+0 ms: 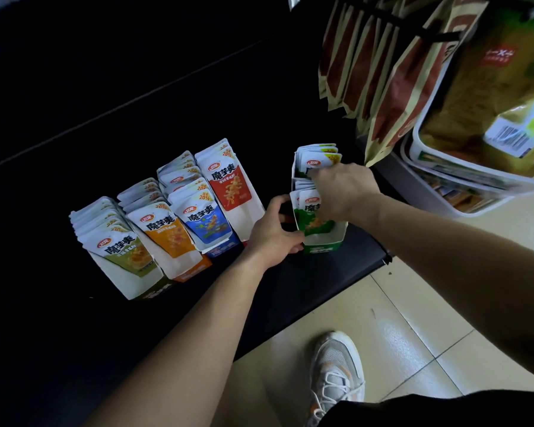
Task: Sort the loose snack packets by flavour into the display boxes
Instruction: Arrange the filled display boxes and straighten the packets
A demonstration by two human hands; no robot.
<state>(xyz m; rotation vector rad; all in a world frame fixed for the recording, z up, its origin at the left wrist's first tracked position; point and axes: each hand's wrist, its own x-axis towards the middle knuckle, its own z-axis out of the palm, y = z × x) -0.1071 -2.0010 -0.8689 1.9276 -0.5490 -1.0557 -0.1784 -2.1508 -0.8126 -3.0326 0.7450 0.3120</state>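
Wide black tabletop (59, 334) first, and at its nine o'clock side stands a row of four white card display boxes (179, 260), olive, orange, blue and red, each packed upright by flavour so the fronts face out. Over at three o'clock from that row, well apart, sits the green-fronted card display box (321, 245) near the tabletop's edge, and that's where the action is. The left hand (275, 232) wraps the box's nine o'clock wall, fingers curled round it, likely steadying it against tipping. The right hand (342, 189) dips in from twelve o'clock, fingers buried among the green-and-white foil snack packets (313, 223); whether it pinches one or just presses them I cannot tell. Those packets lie directly under and against that hand, inside the box.
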